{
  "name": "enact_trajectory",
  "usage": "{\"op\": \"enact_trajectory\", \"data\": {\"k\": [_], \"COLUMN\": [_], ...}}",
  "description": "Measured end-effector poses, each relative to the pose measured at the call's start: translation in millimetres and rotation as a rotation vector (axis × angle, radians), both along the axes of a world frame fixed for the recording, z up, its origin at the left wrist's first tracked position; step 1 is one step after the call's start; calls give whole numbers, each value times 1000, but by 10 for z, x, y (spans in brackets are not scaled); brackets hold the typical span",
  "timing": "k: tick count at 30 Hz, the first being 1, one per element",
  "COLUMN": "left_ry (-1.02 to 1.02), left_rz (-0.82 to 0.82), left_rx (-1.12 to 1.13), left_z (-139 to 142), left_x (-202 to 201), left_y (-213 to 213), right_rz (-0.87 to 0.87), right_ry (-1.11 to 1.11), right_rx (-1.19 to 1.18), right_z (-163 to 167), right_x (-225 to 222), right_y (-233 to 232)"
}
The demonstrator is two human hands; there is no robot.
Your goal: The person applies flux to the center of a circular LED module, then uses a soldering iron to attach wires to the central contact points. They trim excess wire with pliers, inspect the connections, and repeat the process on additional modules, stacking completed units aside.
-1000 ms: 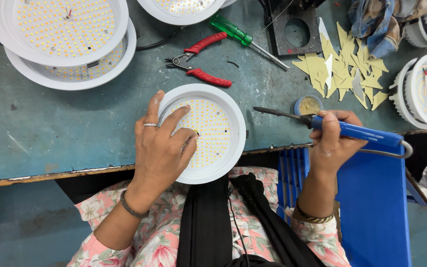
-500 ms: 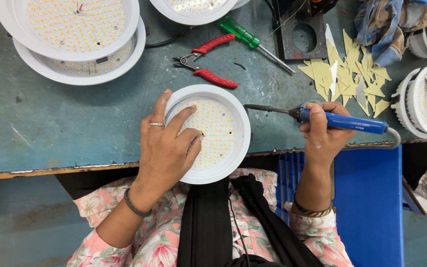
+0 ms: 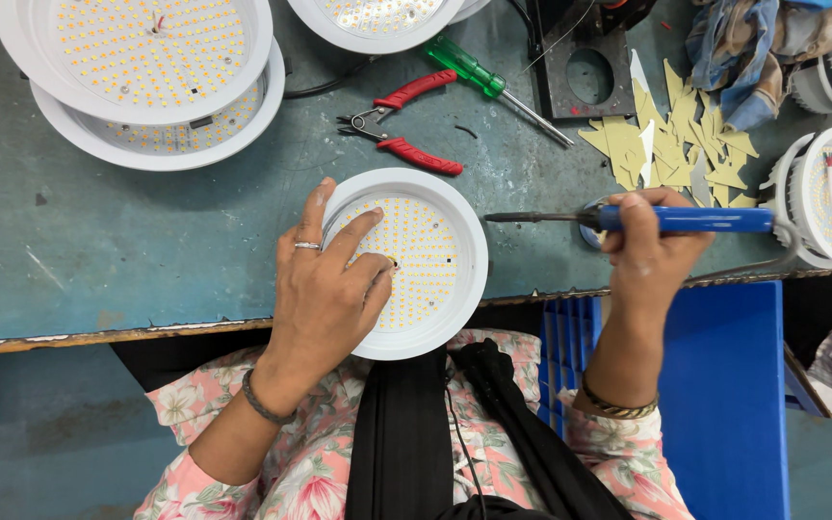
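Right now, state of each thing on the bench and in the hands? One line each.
Left hand: fingers spread, resting on round white LED lamp panel.
Round white LED lamp panel: face up, unlit, overhanging the bench edge.
Right hand: closed on blue-handled soldering iron.
Blue-handled soldering iron: held level, tip clear of the panel.
Red-handled cutters: handles apart, lying flat.
Green-handled screwdriver: lying flat, untouched.

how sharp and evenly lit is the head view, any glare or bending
Head view: sharp throughout, no motion blur on the left hand or soldering iron; light soft and even, shadows faint; white round LED panel bright but its dots stay readable; table edge bows slightly, suggesting wide-lens distortion.
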State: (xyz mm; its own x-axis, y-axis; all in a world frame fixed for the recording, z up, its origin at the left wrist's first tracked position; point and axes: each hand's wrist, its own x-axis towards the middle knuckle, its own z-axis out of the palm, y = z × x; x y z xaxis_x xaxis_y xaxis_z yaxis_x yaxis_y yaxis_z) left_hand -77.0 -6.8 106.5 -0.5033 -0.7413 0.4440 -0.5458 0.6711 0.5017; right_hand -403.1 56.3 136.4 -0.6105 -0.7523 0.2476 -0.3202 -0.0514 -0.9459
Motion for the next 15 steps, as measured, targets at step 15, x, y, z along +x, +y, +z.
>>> {"op": "enact_trajectory", "data": {"k": [15], "left_ry": [19], "left_rz": [-4], "left_rx": [1], "left_z": [11], "left_x": [8], "left_y": [-23], "right_rz": [228], "right_ry": [-1011], "right_rx": [-176], "right_z": [-304], "right_x": [-690], "right_y": [386]}}
